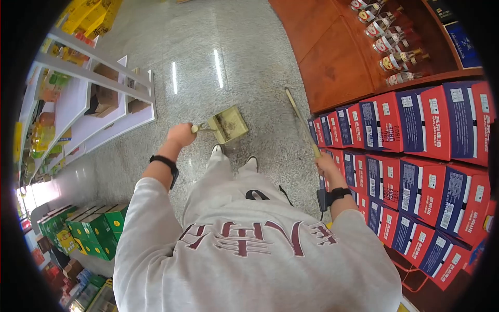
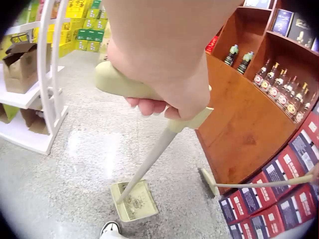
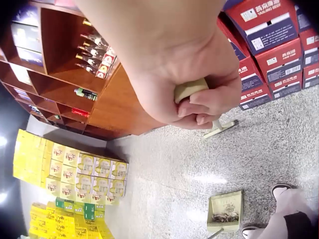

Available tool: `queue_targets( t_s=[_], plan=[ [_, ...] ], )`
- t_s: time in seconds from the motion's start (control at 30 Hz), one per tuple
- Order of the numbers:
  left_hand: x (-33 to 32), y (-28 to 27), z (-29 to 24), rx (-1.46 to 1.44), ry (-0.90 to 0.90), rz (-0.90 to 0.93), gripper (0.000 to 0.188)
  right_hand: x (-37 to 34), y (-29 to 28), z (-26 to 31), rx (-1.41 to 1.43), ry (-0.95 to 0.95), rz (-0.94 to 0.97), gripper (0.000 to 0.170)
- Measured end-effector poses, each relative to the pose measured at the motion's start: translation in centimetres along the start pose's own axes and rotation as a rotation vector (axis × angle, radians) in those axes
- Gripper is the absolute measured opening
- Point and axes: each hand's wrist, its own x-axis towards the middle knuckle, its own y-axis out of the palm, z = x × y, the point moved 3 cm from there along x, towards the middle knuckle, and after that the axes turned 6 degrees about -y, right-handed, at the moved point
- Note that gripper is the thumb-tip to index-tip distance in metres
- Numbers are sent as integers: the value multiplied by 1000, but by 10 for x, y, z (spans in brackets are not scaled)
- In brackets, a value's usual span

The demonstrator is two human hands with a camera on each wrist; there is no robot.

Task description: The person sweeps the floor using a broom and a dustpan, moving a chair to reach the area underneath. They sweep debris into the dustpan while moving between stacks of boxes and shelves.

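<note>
My left hand [image 1: 181,135] grips the top of a long-handled dustpan [image 1: 231,125]. Loose debris lies in the pan, which is low over the floor in front of my shoes. The left wrist view shows my fingers curled round the pale dustpan handle [image 2: 119,82], with its grey shaft running down to the pan. My right hand [image 1: 327,165] holds a broom by its pale handle [image 1: 301,117], beside the stacked beer cartons. In the left wrist view the broom head [image 2: 209,181] is at the foot of the wooden cabinet, its dark bristles toward the floor.
Red and blue beer cartons [image 1: 384,125] are stacked close along the right. Beyond them stands a wooden cabinet [image 1: 332,57] with several glass bottles [image 1: 387,41]. White shelving [image 1: 112,104] lines the left, and green boxes [image 1: 99,229] sit behind it. Speckled floor [image 1: 197,62] extends ahead.
</note>
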Motion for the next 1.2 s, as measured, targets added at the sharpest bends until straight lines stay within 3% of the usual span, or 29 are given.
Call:
queue_targets(
  t_s=[0.17, 0.27, 0.33, 0.47, 0.57, 0.63, 0.67, 0.77, 0.8, 0.9, 1.0, 1.13, 1.2],
  plan=[
    [71, -21, -34, 28, 131, 14, 26, 34, 21, 27, 30, 5, -51, 28],
    [100, -28, -37, 119, 208, 8, 26, 39, 49, 55, 159, 133, -60, 31],
    [114, -39, -35, 96, 213, 29, 25, 36, 79, 76, 84, 234, 161, 33],
    [135, -61, -23, 93, 237, 43, 24, 28, 127, 107, -11, 210, 272, 32],
    [160, -48, -10, 61, 348, 24, 22, -6, 130, 144, 70, 210, 276, 20],
    [162, -47, -11, 32, 362, 29, 23, -15, 116, 140, 430, 355, 424, 31],
    [161, -47, -10, 13, 358, 30, 23, -21, 108, 139, 423, 362, 415, 31],
    [156, -54, -6, 41, 347, 61, 23, -31, 87, 143, 478, 317, 403, 67],
    [158, -52, -3, 34, 335, 59, 23, -34, 91, 149, 466, 314, 411, 67],
    [160, -44, -2, 57, 337, 72, 22, -40, 99, 168, -146, 112, 255, 56],
    [158, -46, -2, -18, 303, 76, 21, -24, 129, 172, -280, 24, 162, 52],
    [162, -43, -3, -8, 277, 88, 20, -6, 144, 176, -82, 174, 346, 60],
    [161, -44, -2, 0, 281, 87, 20, -9, 139, 177, 240, 329, 424, 44]
  ],
)
